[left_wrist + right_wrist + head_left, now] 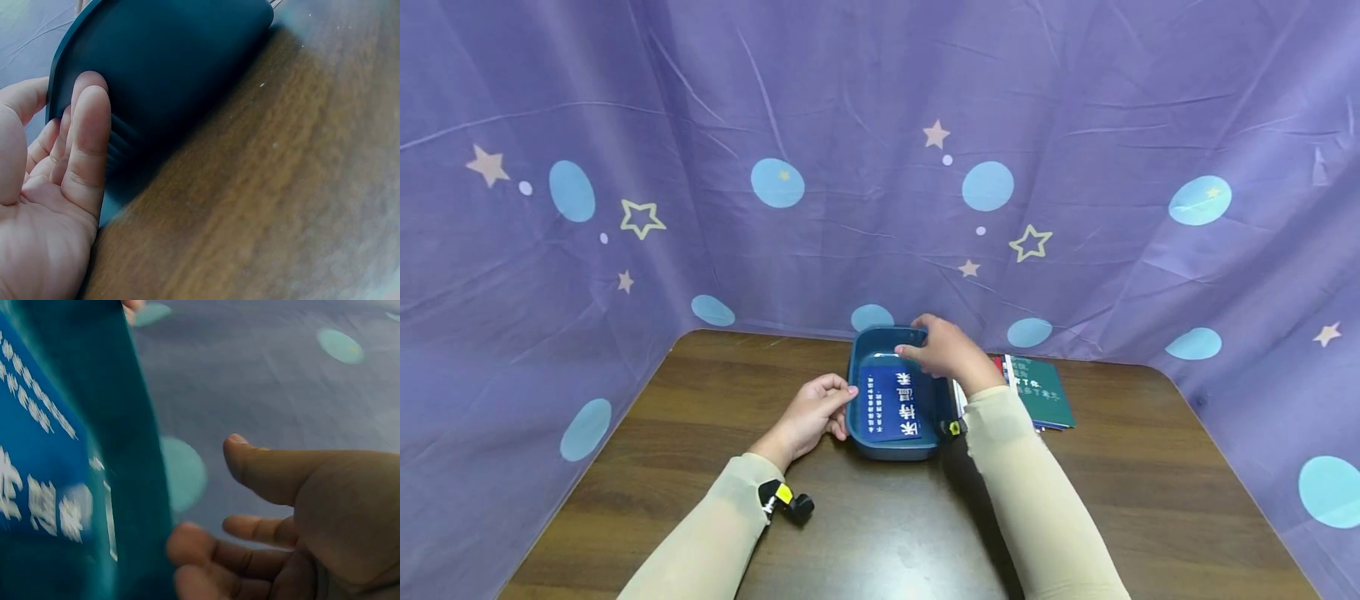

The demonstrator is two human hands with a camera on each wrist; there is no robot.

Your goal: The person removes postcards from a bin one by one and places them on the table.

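A dark teal plastic bin (891,454) sits near the middle of the table, with a blue card (889,408) printed with white characters lying inside. My left hand (812,412) holds the bin's left side, the thumb at the rim and the fingers against the outer wall (169,69). At the far right corner is my right hand (946,348), its thumb reaching over the bin's inside. Seen from the right wrist, two fingertips meet the bin's edge (140,456) while the thumb stands apart, with nothing between thumb and fingers.
Right of the bin, partly behind the right forearm, lies a pile of cards with a green card (1047,400) on top and red and white edges showing. A purple curtain (865,233) with stars and dots hangs along the back of the wooden table (700,417).
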